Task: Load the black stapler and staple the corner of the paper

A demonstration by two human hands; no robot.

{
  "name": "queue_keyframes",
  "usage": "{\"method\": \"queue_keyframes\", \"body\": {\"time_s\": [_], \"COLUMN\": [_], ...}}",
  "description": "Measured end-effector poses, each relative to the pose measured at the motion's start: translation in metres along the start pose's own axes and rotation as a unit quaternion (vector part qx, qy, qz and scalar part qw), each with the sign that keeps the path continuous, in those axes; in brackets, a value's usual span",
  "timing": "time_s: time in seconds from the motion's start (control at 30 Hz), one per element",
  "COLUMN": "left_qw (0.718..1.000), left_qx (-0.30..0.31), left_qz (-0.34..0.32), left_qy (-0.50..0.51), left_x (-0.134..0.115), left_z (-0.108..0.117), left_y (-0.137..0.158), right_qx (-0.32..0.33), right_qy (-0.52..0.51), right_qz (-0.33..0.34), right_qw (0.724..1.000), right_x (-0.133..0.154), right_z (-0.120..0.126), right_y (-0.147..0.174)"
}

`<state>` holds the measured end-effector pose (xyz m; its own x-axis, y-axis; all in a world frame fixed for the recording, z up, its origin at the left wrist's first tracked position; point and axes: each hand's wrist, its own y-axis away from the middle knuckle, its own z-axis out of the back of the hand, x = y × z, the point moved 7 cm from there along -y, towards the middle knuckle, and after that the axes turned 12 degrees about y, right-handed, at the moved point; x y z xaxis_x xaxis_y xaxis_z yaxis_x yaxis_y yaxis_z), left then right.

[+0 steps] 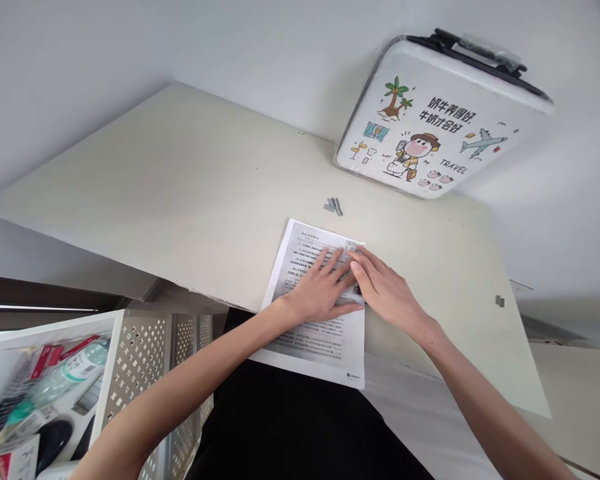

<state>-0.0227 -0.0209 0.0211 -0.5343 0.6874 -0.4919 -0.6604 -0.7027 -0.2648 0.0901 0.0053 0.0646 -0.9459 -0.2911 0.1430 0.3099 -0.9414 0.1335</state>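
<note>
Where the pale table [205, 193] ends, a printed sheet [320, 360] overhangs

It lies mid-table, across the near edge. I see the left hand [320, 293] spread flat on it; the right hand [387, 287] bends over its right side, any pinch hidden from me. I'd keep the left pressing evenly against slipping, well clear of the small grey strips [333, 206] beyond.

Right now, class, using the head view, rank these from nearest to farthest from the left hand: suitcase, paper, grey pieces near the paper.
1. Paper: directly under the left hand.
2. Grey pieces: a little ahead of the hand, past the paper's far edge.
3. Suitcase: farthest, ahead and to the right.
</note>
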Motion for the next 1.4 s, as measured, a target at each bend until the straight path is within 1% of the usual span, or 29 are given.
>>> {"method": "queue_keyframes", "body": {"time_s": [0.2,0.43,0.53,0.67,0.77,0.87,0.93,1.0,1.07,1.13,1.2,1.3,1.4], "left_qw": [1.0,1.0,1.0,1.0,0.999,0.999,1.0,1.0,1.0,1.0,1.0,0.999,0.998], "left_qx": [-0.005,-0.005,-0.001,-0.001,0.0,-0.004,-0.009,-0.014,-0.012,-0.002,0.011,0.019,0.01], "left_qz": [0.001,0.005,0.005,0.002,0.003,0.004,0.005,0.009,0.015,0.023,0.028,0.033,0.056], "left_qy": [-0.003,-0.004,-0.015,-0.031,-0.039,-0.032,-0.02,-0.011,-0.007,-0.003,0.002,0.008,-0.003], "left_x": [-0.001,-0.003,-0.003,-0.003,-0.002,-0.001,0.001,0.003,0.008,0.012,0.015,0.016,0.019], "left_z": [0.001,0.005,0.007,0.007,0.007,0.009,0.011,0.014,0.018,0.021,0.026,0.039,0.063], "left_y": [0.0,0.0,0.001,0.002,0.002,0.003,0.005,0.009,0.013,0.016,0.018,0.023,0.046], "right_qx": [0.004,-0.019,-0.041,-0.077,-0.089,-0.095,-0.104,-0.116,-0.119,-0.113,-0.114,-0.156,-0.191], "right_qy": [0.015,0.063,0.089,0.14,0.178,0.17,0.119,0.048,-0.005,-0.019,-0.011,-0.009,-0.017], "right_qz": [-0.006,0.0,0.003,0.029,0.035,0.027,0.017,0.013,0.026,0.052,0.066,0.037,0.0], "right_qw": [1.0,0.998,0.995,0.987,0.979,0.981,0.987,0.992,0.993,0.992,0.991,0.987,0.981], "right_x": [-0.001,0.005,0.01,0.021,0.029,0.03,0.023,0.011,-0.002,-0.016,-0.03,-0.055,-0.077], "right_z": [-0.003,-0.007,-0.008,-0.011,-0.014,-0.011,-0.003,0.005,0.008,0.004,-0.005,-0.015,-0.02], "right_y": [-0.001,-0.002,-0.002,-0.004,-0.007,-0.009,-0.006,0.003,0.016,0.031,0.046,0.064,0.082]}}
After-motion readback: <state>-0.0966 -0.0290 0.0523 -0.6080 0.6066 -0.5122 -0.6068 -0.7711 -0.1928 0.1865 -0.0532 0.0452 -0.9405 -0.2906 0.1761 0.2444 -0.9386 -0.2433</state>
